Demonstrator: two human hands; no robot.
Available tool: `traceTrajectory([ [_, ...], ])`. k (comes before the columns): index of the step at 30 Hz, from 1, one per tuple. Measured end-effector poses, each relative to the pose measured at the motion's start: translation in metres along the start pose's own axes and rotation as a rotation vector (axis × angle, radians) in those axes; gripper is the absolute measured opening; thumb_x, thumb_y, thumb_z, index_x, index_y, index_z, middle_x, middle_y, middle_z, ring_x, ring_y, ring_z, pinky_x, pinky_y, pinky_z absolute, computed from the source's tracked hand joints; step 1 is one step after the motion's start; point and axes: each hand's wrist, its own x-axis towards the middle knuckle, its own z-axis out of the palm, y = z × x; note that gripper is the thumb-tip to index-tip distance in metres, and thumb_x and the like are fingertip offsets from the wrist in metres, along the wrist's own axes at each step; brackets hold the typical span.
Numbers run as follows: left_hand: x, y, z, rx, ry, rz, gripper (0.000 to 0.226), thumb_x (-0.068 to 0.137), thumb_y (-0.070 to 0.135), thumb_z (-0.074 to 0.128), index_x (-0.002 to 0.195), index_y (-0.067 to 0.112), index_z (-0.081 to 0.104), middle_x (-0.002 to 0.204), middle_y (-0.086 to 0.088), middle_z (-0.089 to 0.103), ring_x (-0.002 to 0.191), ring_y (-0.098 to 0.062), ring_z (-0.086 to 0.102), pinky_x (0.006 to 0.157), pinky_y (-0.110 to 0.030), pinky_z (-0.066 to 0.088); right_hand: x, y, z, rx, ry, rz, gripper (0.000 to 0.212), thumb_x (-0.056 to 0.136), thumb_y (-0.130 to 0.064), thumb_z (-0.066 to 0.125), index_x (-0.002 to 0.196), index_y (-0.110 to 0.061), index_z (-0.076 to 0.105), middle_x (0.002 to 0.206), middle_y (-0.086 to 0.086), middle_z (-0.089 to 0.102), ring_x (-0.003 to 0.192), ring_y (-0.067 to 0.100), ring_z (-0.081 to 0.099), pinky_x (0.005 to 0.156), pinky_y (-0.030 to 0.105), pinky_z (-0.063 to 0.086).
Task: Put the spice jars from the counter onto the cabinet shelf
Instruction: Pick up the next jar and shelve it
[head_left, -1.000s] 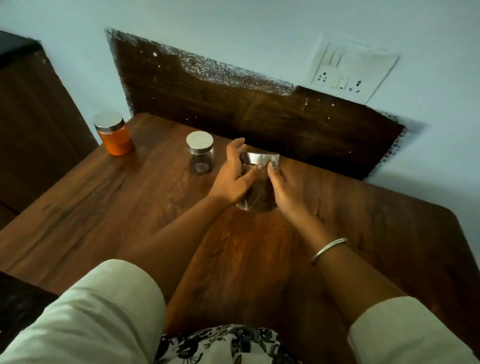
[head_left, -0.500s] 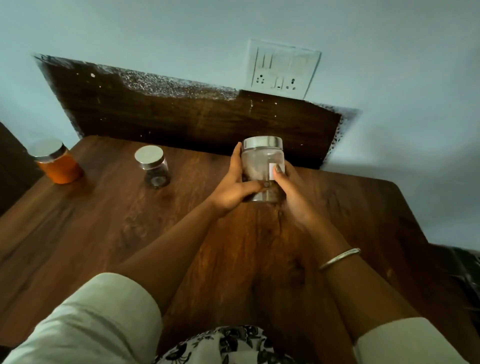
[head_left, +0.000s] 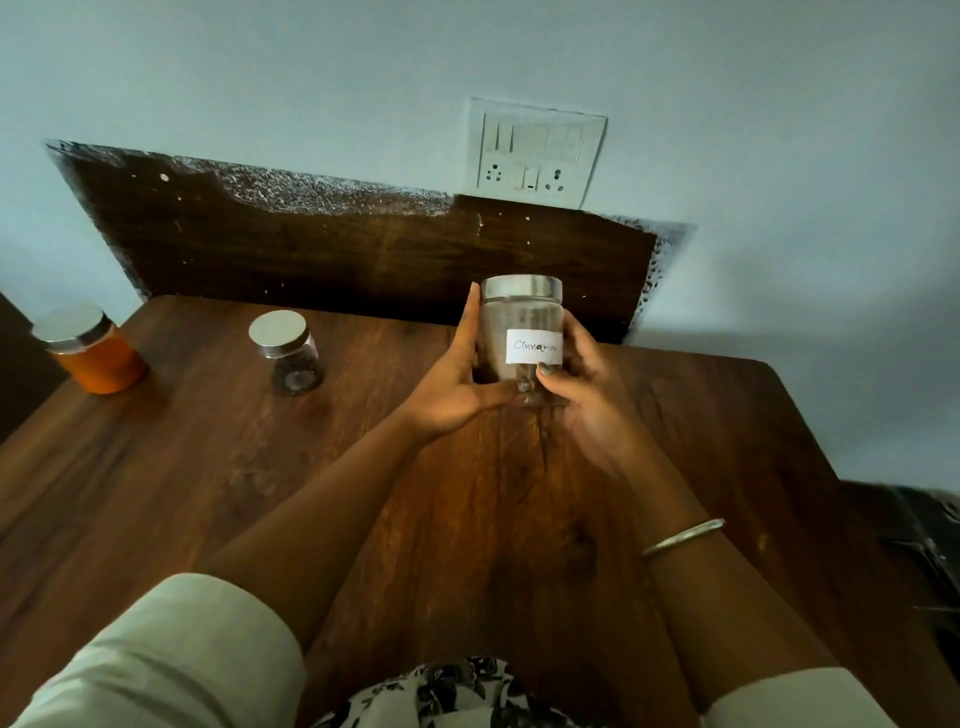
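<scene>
- Cinnamon jar (head_left: 521, 343): clear glass, upright, closed with a silver metal lid (head_left: 521, 287); a white paper label (head_left: 534, 347) handwritten "Cinnamon" faces the camera. It contains a pale brownish powder. It is held between both hands above the back part of the counter; whether its base touches the wood cannot be told.
- Left hand (head_left: 457, 379): curled against the jar's left side, fingers reaching up to the lid edge, thumb across the lower front; closed on the jar.
- Right hand (head_left: 587, 389): wrapped around the jar's right side, thumb pressed just under the label; closed on the jar. A thin metal bangle (head_left: 683, 537) circles the forearm.
- Dark spice jar (head_left: 289, 353): small, clear glass with dark contents and a silver lid, standing on the counter to the left of the held jar, apart from it.
- Orange spice jar (head_left: 93, 349): orange contents, silver lid, standing near the counter's back left corner, well apart from the hands.
- Counter (head_left: 260, 493): dark-grained wooden surface with a matching wooden backboard (head_left: 363, 260) along the wall.
- Switch panel (head_left: 535, 153): white, with sockets, mounted on the pale wall above the backboard.
- Sleeves (head_left: 171, 654): pale, rolled above both elbows.
</scene>
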Motion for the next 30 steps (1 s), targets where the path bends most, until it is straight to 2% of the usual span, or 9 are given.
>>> traceTrajectory([
  [4, -0.002, 0.003, 0.002, -0.036, -0.003, 0.018, 0.106, 0.081, -0.001, 0.063, 0.144, 0.04, -0.011, 0.153, -0.006, 0.018, 0.129, -0.027, 0.04, 0.073, -0.025, 0.055, -0.004, -0.007, -0.01, -0.125, -0.114, 0.07, 0.091, 0.08, 0.006, 0.061, 0.146, -0.038, 0.018, 0.142, 0.012, 0.04, 0.121, 0.03, 0.052, 0.094, 0.048, 0.049],
  [10, 0.001, 0.006, 0.006, 0.079, -0.015, -0.032, 0.104, 0.084, 0.012, 0.065, 0.143, 0.037, -0.018, 0.153, -0.003, 0.023, 0.13, -0.029, 0.04, 0.095, -0.04, 0.047, -0.009, -0.017, -0.016, -0.333, -0.044, 0.026, 0.096, 0.073, -0.012, 0.075, 0.145, -0.041, 0.019, 0.149, 0.002, 0.035, 0.129, 0.024, 0.045, 0.096, 0.05, 0.048],
  [12, 0.003, 0.01, 0.007, 0.154, -0.058, -0.028, 0.112, 0.08, 0.015, 0.07, 0.143, 0.032, -0.022, 0.152, -0.005, 0.027, 0.127, -0.022, 0.044, 0.101, -0.038, 0.044, -0.009, -0.019, -0.019, -0.396, -0.003, -0.001, 0.094, 0.075, -0.012, 0.074, 0.147, -0.037, 0.018, 0.146, 0.001, 0.039, 0.129, 0.021, 0.044, 0.1, 0.049, 0.045],
  [14, 0.006, 0.014, 0.007, 0.225, -0.109, -0.015, 0.121, 0.075, 0.015, 0.074, 0.141, 0.028, -0.027, 0.151, -0.005, 0.028, 0.126, -0.017, 0.043, 0.099, -0.023, 0.043, -0.01, -0.02, -0.02, -0.41, 0.003, -0.008, 0.094, 0.075, -0.014, 0.074, 0.147, -0.034, 0.017, 0.146, 0.002, 0.04, 0.13, 0.021, 0.043, 0.1, 0.046, 0.046],
  [17, 0.011, 0.024, 0.008, 0.313, -0.127, 0.036, 0.123, 0.075, 0.013, 0.075, 0.142, 0.022, -0.027, 0.148, -0.003, 0.033, 0.122, -0.008, 0.047, 0.093, -0.014, 0.042, -0.009, -0.025, -0.021, -0.475, 0.004, -0.051, 0.093, 0.076, -0.016, 0.073, 0.147, -0.032, 0.015, 0.142, 0.004, 0.044, 0.126, 0.018, 0.047, 0.09, 0.027, 0.051],
  [21, 0.025, 0.042, 0.017, 0.378, -0.083, 0.219, 0.115, 0.075, 0.007, 0.074, 0.144, 0.021, -0.017, 0.116, 0.027, 0.044, 0.097, 0.022, 0.051, 0.076, 0.0, 0.041, -0.002, -0.042, -0.031, -0.518, 0.067, -0.11, 0.096, 0.076, -0.022, 0.073, 0.148, -0.034, 0.011, 0.146, 0.008, 0.041, 0.13, 0.023, 0.044, 0.103, 0.049, 0.042],
  [23, 0.037, 0.057, 0.023, 0.386, -0.038, 0.274, 0.11, 0.075, 0.01, 0.074, 0.145, 0.023, -0.01, 0.119, 0.031, 0.039, 0.101, 0.026, 0.045, 0.079, 0.003, 0.037, 0.003, -0.06, -0.036, -0.5, 0.07, -0.162, 0.094, 0.078, -0.019, 0.071, 0.147, -0.036, 0.01, 0.146, 0.003, 0.041, 0.131, 0.021, 0.043, 0.104, 0.041, 0.042],
  [26, 0.06, 0.088, 0.034, 0.41, 0.035, 0.355, 0.105, 0.076, 0.014, 0.074, 0.148, 0.022, -0.002, 0.129, 0.017, 0.044, 0.103, 0.017, 0.048, 0.084, 0.0, 0.039, 0.013, -0.095, -0.045, -0.543, 0.121, -0.296, 0.092, 0.082, -0.012, 0.067, 0.146, -0.038, 0.007, 0.141, -0.008, 0.041, 0.126, 0.007, 0.043, 0.089, 0.004, 0.042],
  [30, 0.094, 0.135, 0.051, 0.454, 0.09, 0.478, 0.099, 0.079, 0.016, 0.072, 0.148, 0.027, 0.002, 0.135, -0.002, 0.05, 0.107, -0.01, 0.053, 0.087, -0.021, 0.046, 0.026, -0.148, -0.061, -0.65, 0.246, -0.433, 0.094, 0.083, -0.017, 0.068, 0.144, -0.043, 0.002, 0.143, 0.001, 0.046, 0.122, 0.012, 0.05, 0.08, 0.005, 0.04],
])
